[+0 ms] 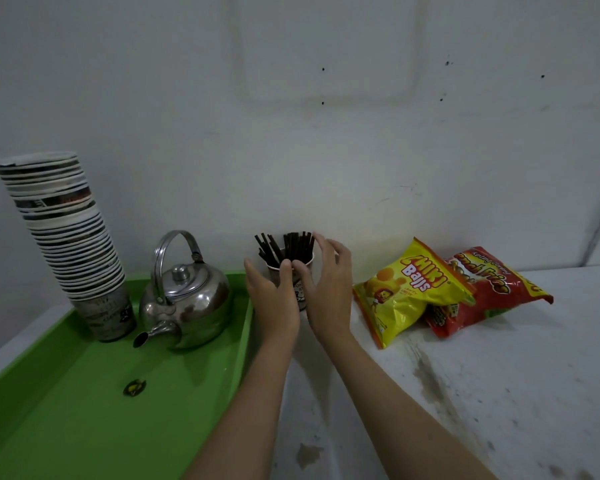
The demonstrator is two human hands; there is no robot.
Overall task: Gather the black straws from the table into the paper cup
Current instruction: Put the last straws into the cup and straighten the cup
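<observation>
Item one, the paper cup (300,295): it stands upright on the white table (482,375) close to the wall, just beside the right edge of the green tray (84,410), and your two hands frame it. Item two, the black straws (284,245): they stand bunched in the cup, their tops fanning out above the rim, some leaning left and some upright. Your left hand (274,299) cups the left side of the cup, thumb up near the rim; your right hand (329,289) curves around the right side, fingers spread and reaching toward the straw tops, thumb meeting the left thumb at the front of the rim. Both hands are loosely curled with fingers apart, and you cannot tell from this view whether either one actually presses on the cup. Item three, on the tray: a tall leaning stack of paper cups (66,237) at the far left, a metal kettle (184,299) beside it with spout pointing toward you, and a small dark scrap (134,388) on the tray floor. Item four, right of the hands: a yellow snack bag (406,296) overlapping a red snack bag (489,289) on the table.
</observation>
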